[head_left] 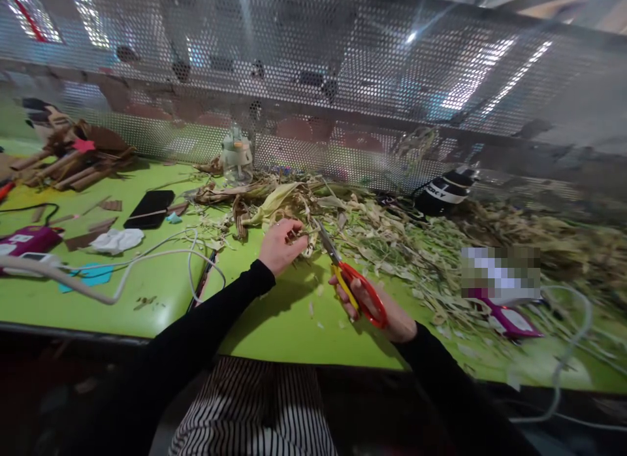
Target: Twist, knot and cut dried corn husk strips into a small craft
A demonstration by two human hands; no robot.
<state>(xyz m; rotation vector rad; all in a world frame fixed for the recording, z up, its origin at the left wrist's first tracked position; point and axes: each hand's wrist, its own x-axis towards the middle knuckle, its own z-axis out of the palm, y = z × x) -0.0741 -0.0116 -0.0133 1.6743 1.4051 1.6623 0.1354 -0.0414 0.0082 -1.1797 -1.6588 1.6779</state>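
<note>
Red and yellow scissors (360, 287) are in my right hand (375, 302), its fingers around the handles, with the blades pointing up and left. My left hand (281, 247) has its fingers curled round a small dry husk piece (307, 242), close to the scissor tips. Pale green and brown dried husks (279, 201) lie just beyond my left hand. Shredded plant strips (386, 244) spread over the green table (294, 332) to the right of the scissors.
To the left are a black phone (149, 209), crumpled white tissue (117, 240), cables and brown rolls (73, 162). A clear bottle (238, 157) and black bottle (445, 191) stand and lean by the perforated metal screen (304, 70). A magenta tool (512, 320) lies right.
</note>
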